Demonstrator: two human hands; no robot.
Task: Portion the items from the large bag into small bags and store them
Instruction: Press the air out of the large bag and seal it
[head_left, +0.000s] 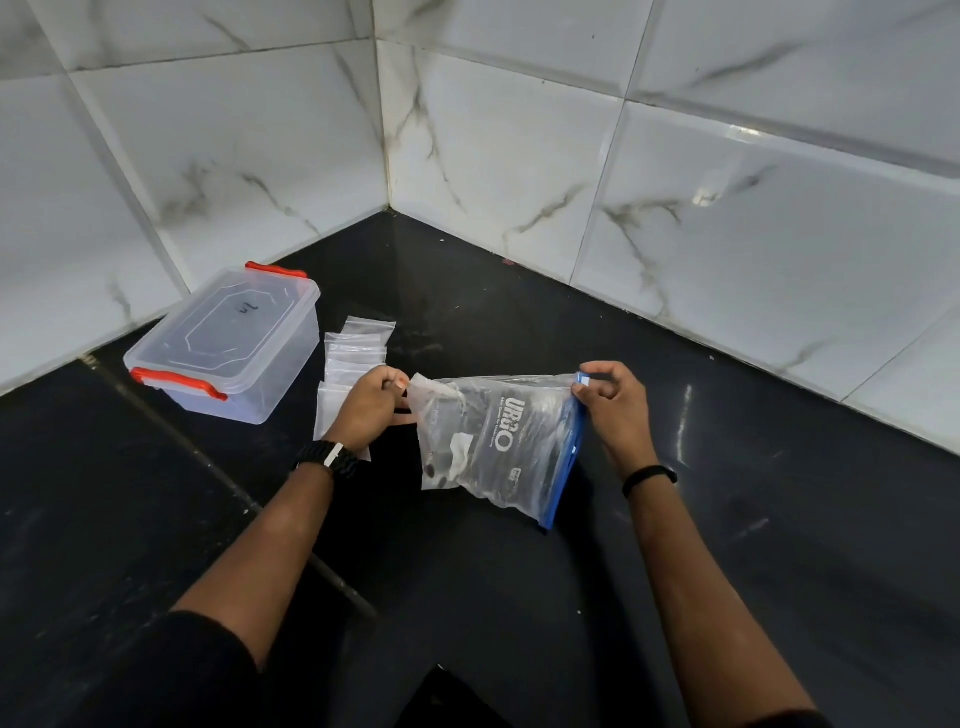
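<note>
At centre frame, I saw the large bag (498, 441) held above the dark counter (727, 519): left hand (371, 402) pinching one corner, right hand (613, 402) gripping its blue slider. Tilted open, the contents could spill; small bags (353, 348) lay left.

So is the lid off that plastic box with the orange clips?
No, the clear lid sits on the plastic box, with an orange clip at each end.

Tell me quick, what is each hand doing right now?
Left hand: pinches one corner of the large clear plastic zip bag with blue edge.
Right hand: pinches the bag's blue slider corner.
</note>
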